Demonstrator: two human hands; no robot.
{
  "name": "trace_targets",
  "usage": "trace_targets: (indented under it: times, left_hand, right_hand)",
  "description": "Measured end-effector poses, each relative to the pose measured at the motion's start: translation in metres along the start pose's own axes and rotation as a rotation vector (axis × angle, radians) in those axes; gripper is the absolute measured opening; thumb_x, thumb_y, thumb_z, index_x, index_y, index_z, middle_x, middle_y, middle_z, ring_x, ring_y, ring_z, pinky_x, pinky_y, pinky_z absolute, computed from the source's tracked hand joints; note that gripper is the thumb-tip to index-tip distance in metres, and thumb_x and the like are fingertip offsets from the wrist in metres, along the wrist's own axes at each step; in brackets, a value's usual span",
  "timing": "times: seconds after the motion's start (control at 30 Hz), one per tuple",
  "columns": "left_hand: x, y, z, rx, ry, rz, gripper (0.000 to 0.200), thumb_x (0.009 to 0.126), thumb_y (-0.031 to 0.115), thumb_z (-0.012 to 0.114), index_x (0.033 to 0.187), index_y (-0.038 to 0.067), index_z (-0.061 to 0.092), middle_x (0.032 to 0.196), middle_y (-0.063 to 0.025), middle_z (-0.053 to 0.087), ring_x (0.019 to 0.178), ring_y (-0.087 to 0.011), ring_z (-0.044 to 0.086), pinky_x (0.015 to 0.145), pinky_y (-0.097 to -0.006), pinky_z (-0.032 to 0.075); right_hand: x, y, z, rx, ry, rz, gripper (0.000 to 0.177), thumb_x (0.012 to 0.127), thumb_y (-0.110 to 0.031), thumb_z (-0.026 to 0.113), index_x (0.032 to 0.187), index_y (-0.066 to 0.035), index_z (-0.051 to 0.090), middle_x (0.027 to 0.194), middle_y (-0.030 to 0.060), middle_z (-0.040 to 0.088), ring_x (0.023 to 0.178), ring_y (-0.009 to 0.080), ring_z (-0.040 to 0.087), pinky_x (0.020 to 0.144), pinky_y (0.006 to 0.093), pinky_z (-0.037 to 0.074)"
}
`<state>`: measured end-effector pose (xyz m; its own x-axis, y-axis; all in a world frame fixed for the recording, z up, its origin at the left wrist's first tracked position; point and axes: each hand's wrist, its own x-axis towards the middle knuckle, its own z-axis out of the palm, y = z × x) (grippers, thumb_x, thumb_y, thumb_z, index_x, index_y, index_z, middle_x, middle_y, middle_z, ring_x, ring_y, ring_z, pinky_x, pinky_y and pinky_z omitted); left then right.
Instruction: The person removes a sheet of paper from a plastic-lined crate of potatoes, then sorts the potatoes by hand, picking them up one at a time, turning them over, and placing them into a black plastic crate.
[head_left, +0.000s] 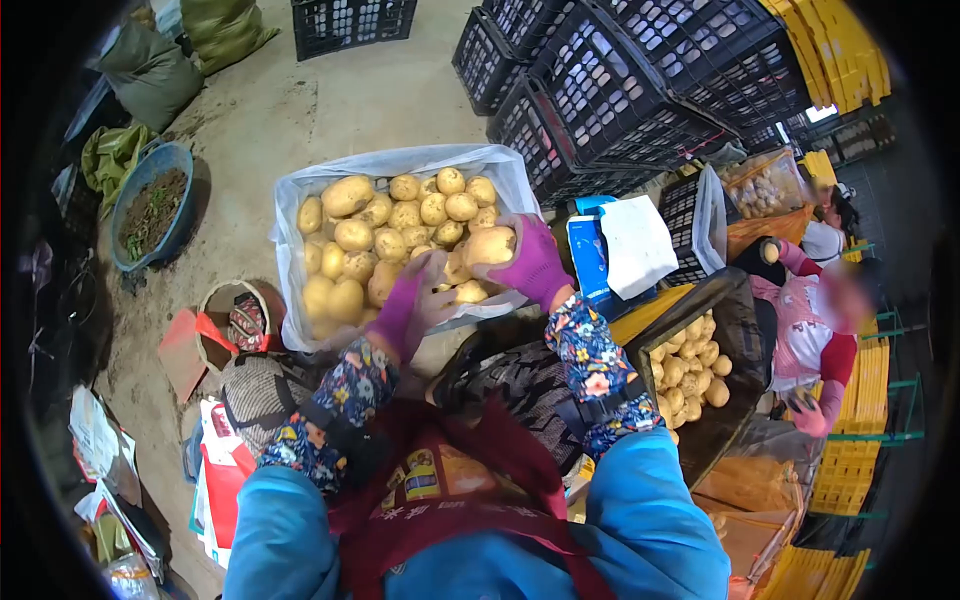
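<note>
My right hand [537,265], in a purple glove, grips a large potato [489,247] over the right side of a crate lined with white plastic [292,262]. Several yellow potatoes [352,236] fill that crate, some with dirt on their skin. Near the crate's front edge is my left hand [412,298], gloved in purple too, with its fingers apart and nothing held in them. Its fingertips hover close to the potatoes. Flowered sleeve covers sit on both my forearms.
Black stacked crates [620,95] stand at the back right. To my right is a dark bin of potatoes [735,400], and beyond it a person in pink gloves [810,320]. A blue basin of soil [190,215] and a wicker basket [262,295] are at left.
</note>
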<state>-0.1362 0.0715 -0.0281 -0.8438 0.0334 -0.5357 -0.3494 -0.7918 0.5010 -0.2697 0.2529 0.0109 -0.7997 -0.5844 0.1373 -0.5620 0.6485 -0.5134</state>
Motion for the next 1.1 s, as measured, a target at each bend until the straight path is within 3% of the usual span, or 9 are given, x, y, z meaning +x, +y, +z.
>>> trace_targets:
  times: [0.1, 0.17, 0.27, 0.43, 0.67, 0.77, 0.87, 1.03, 1.1]
  left_hand:
    - [0.018, 0.001, -0.012, 0.481, -0.408, 0.433, 0.065, 0.098, 0.048, 0.054, 0.144, 0.007, 0.035, 0.13, -0.0101, 0.056, 0.118, -0.0257, 0.057, 0.097, -0.0374, 0.05]
    - [0.011, 0.016, 0.0, -0.448, -0.487, -0.015, 0.075, 0.095, 0.042, 0.063, 0.15, 0.005, 0.027, 0.134, -0.0165, 0.054, 0.125, -0.028, 0.054, 0.097, -0.0377, 0.052]
    - [0.031, -0.003, -0.027, 1.023, -0.111, 1.373, 0.077, 0.087, 0.02, 0.074, 0.149, 0.004, 0.03, 0.132, -0.0212, 0.055, 0.126, -0.0293, 0.054, 0.096, -0.0384, 0.051]
    - [0.031, 0.001, -0.043, 0.837, -0.134, 1.122, 0.08, 0.082, 0.003, 0.073, 0.149, 0.005, 0.028, 0.131, -0.0229, 0.051, 0.12, -0.0326, 0.056, 0.099, -0.0394, 0.049]
    - [-0.007, 0.03, 0.006, -0.014, -0.245, 0.574, 0.056, 0.087, 0.011, 0.069, 0.136, 0.004, 0.041, 0.122, -0.0123, 0.053, 0.116, -0.0228, 0.055, 0.095, -0.0357, 0.051]
    - [-0.004, 0.031, 0.004, 0.262, -0.201, 0.677, 0.055, 0.092, 0.02, 0.063, 0.139, 0.003, 0.038, 0.125, -0.0128, 0.052, 0.117, -0.0219, 0.055, 0.098, -0.0347, 0.048]
    - [-0.005, 0.038, 0.001, 0.181, -0.265, 0.605, 0.057, 0.094, 0.024, 0.06, 0.14, 0.002, 0.037, 0.127, -0.0143, 0.052, 0.117, -0.0225, 0.055, 0.101, -0.034, 0.046]
    - [-0.007, 0.025, 0.012, 0.297, -0.207, 0.608, 0.055, 0.102, 0.044, 0.043, 0.138, 0.003, 0.043, 0.123, -0.0134, 0.057, 0.11, -0.0218, 0.06, 0.092, -0.0336, 0.052]
    - [-0.009, 0.024, 0.021, -0.042, -0.309, 0.134, 0.049, 0.106, 0.038, 0.038, 0.138, 0.001, 0.039, 0.12, -0.0128, 0.058, 0.109, -0.0223, 0.061, 0.091, -0.0352, 0.054]
  right_hand:
    - [0.001, -0.048, -0.002, 0.084, 0.146, -0.361, 0.07, 0.068, -0.046, 0.082, 0.121, -0.006, 0.059, 0.113, 0.017, 0.062, 0.107, 0.0359, 0.059, 0.091, 0.0463, 0.047]
    - [0.001, -0.06, 0.009, 0.312, 0.048, 0.002, 0.062, 0.077, -0.046, 0.075, 0.121, -0.005, 0.059, 0.11, 0.02, 0.065, 0.102, 0.038, 0.062, 0.088, 0.0467, 0.049]
    - [0.002, -0.038, 0.044, 0.148, 0.064, 0.084, 0.05, 0.09, -0.043, 0.061, 0.119, -0.002, 0.061, 0.102, 0.0248, 0.067, 0.094, 0.0408, 0.065, 0.082, 0.047, 0.051]
    - [0.016, -0.008, 0.076, 0.162, 0.051, 0.098, 0.045, 0.093, -0.038, 0.057, 0.12, -0.002, 0.06, 0.109, 0.0218, 0.066, 0.099, 0.0378, 0.063, 0.082, 0.0456, 0.051]
    - [0.028, -0.057, 0.036, 1.055, 0.121, 0.69, 0.049, 0.1, -0.047, 0.051, 0.137, -0.014, 0.053, 0.129, 0.0069, 0.057, 0.108, 0.0204, 0.062, 0.079, 0.038, 0.056]
    - [0.022, -0.056, 0.013, 1.336, -0.404, 0.369, 0.052, 0.096, -0.041, 0.061, 0.139, -0.013, 0.05, 0.132, 0.0075, 0.054, 0.112, 0.0222, 0.06, 0.083, 0.0443, 0.056]
    - [0.006, -0.088, -0.001, 1.179, -0.307, 0.41, 0.059, 0.089, -0.035, 0.071, 0.137, -0.008, 0.05, 0.127, 0.0087, 0.056, 0.122, 0.0215, 0.053, 0.089, 0.0404, 0.055]
    - [-0.018, -0.087, 0.024, 0.432, 0.231, -0.224, 0.043, 0.084, -0.034, 0.068, 0.121, -0.013, 0.063, 0.121, 0.016, 0.061, 0.108, 0.0362, 0.061, 0.097, 0.0431, 0.047]
    - [-0.015, -0.079, 0.031, 0.58, 0.353, -0.185, 0.03, 0.089, -0.026, 0.058, 0.113, -0.01, 0.067, 0.109, 0.0137, 0.067, 0.106, 0.035, 0.062, 0.094, 0.0442, 0.048]
